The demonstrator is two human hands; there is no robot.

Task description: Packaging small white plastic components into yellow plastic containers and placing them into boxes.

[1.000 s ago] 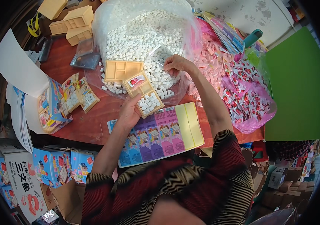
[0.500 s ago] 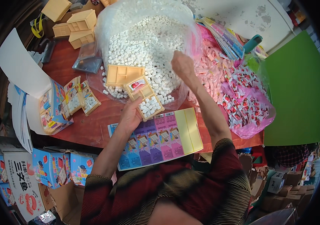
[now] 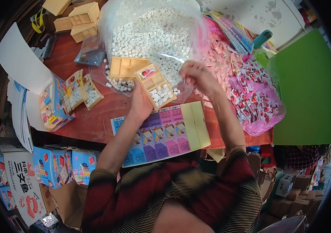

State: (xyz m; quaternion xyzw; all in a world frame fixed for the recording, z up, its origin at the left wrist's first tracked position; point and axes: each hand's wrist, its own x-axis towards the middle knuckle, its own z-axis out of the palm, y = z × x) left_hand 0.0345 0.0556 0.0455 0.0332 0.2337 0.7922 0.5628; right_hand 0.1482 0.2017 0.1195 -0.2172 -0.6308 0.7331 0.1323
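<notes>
Our left fingers (image 3: 137, 89) are grasping a beige rectangular plastic tray (image 3: 154, 86); tilting risks spilling its white cubes (image 3: 161, 94). Beside it, our right fingers (image 3: 189, 70) are hiding any grip; we cannot tell.

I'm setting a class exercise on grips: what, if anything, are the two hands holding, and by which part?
The left hand holds a beige compartment tray by its left edge. Whether the right hand holds anything cannot be told.

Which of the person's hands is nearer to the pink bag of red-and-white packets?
Right. The right hand is apart from the pink bag, to its left; the left hand is farther left, holding a tan tray.
</notes>
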